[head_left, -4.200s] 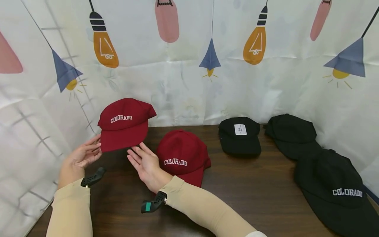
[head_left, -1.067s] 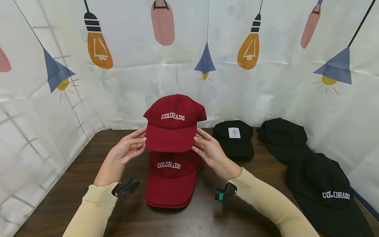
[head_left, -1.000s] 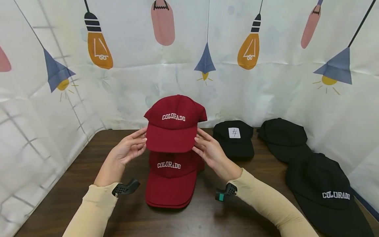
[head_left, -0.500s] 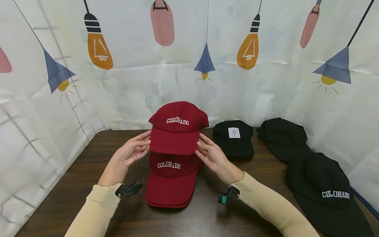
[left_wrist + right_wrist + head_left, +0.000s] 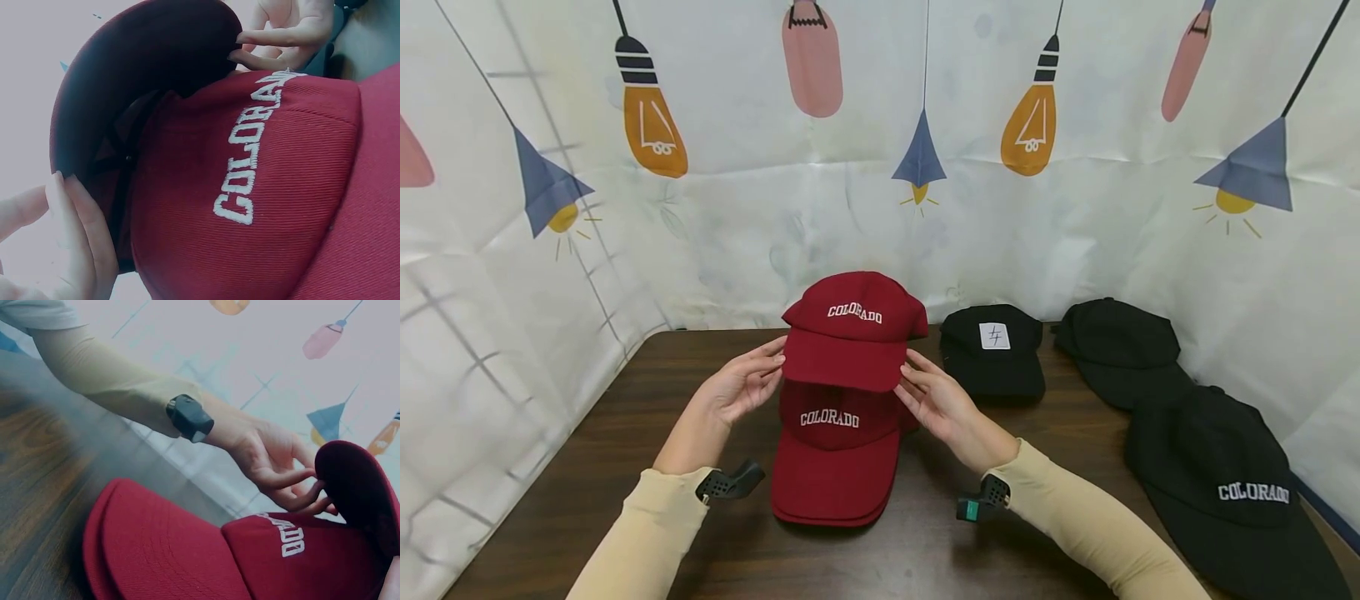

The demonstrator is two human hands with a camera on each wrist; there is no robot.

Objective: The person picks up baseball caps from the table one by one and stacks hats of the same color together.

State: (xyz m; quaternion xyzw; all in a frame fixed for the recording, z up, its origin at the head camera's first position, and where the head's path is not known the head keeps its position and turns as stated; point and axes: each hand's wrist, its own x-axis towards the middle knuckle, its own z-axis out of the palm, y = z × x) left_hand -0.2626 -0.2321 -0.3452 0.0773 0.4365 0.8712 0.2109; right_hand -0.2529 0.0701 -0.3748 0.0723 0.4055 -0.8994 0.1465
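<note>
The left hand (image 5: 743,387) and right hand (image 5: 942,406) have fingertips clamped on opposite brim edges of the upper red cap (image 5: 846,360) — held over the lower red caps (image 5: 835,479).

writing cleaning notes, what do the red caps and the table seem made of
Red caps: woven cloth, perhaps cotton twill, matte; fine ribbing shows in the left wrist view.
Table: wood or wood-look laminate, faintly glossy; streaky grain and soft sheen.
</note>
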